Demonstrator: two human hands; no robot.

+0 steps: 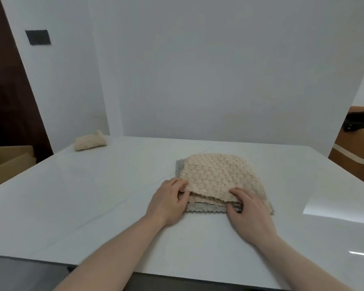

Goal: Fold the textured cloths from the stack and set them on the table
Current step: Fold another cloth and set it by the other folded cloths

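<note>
I see both hands at the stack's (pixel 223 181) 6 o'clock edge, top beige cloth (pixel 216 173) running toward 12. Left hand (pixel 168 200) pinches its near-left corner; right hand (pixel 248 211) grips the near-right edge, fingers curled.

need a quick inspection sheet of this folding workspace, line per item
surface: white glossy table, glare patch at the right
job's things: stack of textured cloths mid-table, beige on top, grey cloth beneath; one folded beige cloth at the far left corner
clutter: nothing seen on the table
grips: left hand pinches the stack's near left corner; right hand holds the near right edge, fingers on top and thumb at the edge
cables: nothing seen
surroundings: white wall, dark door and black wall plate at left, cardboard box at left, brown furniture at right
</note>
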